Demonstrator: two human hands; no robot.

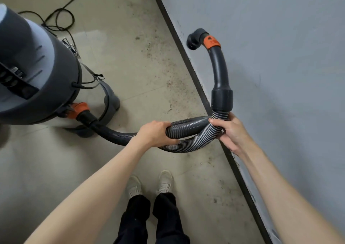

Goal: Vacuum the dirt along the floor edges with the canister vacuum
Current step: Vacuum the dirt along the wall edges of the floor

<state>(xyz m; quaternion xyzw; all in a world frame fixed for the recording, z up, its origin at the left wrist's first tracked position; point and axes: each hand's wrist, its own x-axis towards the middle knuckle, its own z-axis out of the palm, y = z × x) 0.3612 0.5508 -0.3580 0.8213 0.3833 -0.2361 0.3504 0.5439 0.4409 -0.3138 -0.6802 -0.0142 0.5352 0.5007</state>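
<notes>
Right hand [230, 131] is gripping the ribbed hose [188, 127] just below its rigid wand [220, 70]; left hand [155, 133] is clamping the doubled loop. Nozzle [194, 42] is hanging above the dirt [168, 70] along the dark baseboard [188, 57]. Best: uncoil, lower nozzle flat to edge.

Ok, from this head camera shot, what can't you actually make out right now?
- Canister vacuum: top and left side cut off by the frame's left edge.
- Power cord: runs out the top edge; plug unseen.
- Nozzle: opening turned away from the camera.
- Hose: gripped stretches hidden under left hand and right hand.
</notes>
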